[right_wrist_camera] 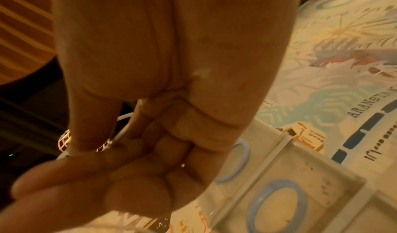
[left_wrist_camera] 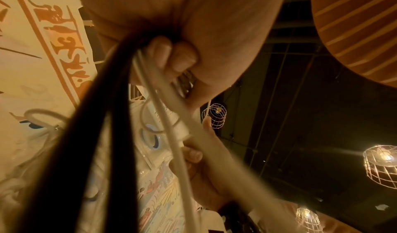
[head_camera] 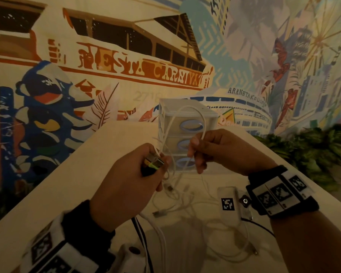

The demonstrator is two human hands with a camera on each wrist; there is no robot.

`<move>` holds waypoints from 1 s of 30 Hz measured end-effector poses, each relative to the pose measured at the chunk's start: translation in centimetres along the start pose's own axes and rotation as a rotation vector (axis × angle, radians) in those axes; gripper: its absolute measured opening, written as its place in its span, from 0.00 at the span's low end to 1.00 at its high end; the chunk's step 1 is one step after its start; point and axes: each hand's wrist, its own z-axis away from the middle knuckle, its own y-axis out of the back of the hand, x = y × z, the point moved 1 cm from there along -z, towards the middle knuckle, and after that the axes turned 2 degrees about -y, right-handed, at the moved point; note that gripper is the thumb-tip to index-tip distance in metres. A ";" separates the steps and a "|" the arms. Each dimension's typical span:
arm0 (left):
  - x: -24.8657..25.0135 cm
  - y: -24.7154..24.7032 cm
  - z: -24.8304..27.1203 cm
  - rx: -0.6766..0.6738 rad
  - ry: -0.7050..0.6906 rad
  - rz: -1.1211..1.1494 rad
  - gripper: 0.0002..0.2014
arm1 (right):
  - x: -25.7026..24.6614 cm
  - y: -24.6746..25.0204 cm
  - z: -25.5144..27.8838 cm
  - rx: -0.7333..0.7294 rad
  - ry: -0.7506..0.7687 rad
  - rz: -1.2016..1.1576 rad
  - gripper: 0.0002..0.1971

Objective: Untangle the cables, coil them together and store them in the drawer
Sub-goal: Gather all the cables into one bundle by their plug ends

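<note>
From the head view we see the left hand (head_camera: 126, 186) clutching bundled cables (head_camera: 166, 174) and the right hand (head_camera: 220, 150) pinching one white loop above the table (head_camera: 106, 146), before the closed drawer unit (head_camera: 187, 133); wrist views hide connectors.

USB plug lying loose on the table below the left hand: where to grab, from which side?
Pinch the USB plug by its metal shell, coming from above with the right hand. It lies flat, its white cable trailing right, so its long sides look open.
</note>
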 end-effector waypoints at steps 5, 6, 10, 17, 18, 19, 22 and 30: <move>0.2 -0.2 0.1 -0.027 -0.032 -0.011 0.07 | -0.3 -1.5 -0.5 -0.090 0.115 -0.094 0.15; 0.2 -0.2 0.1 -0.043 -0.042 -0.010 0.06 | -0.4 -1.8 -0.6 -0.091 0.127 -0.098 0.15; 0.2 -0.3 0.1 -0.115 -0.064 -0.003 0.08 | -0.8 -2.1 -0.7 -0.050 0.157 -0.048 0.15; 0.6 -0.4 0.2 -0.068 -0.042 0.173 0.10 | -0.8 -2.4 -0.3 -0.094 0.119 -0.051 0.13; 0.7 -0.3 0.2 -0.066 -0.030 0.226 0.10 | -0.7 -2.5 -0.3 -0.110 0.090 -0.049 0.15; 0.9 -0.3 0.1 -0.066 -0.023 0.270 0.11 | -0.6 -2.6 -0.3 -0.128 0.063 -0.030 0.17; 1.1 -0.3 0.1 -0.063 -0.028 0.340 0.11 | -0.1 -3.4 -0.6 -0.223 0.027 0.130 0.18; 0.6 -0.1 0.0 -0.022 0.020 0.460 0.11 | -0.4 -3.6 -0.7 -0.172 0.037 0.383 0.14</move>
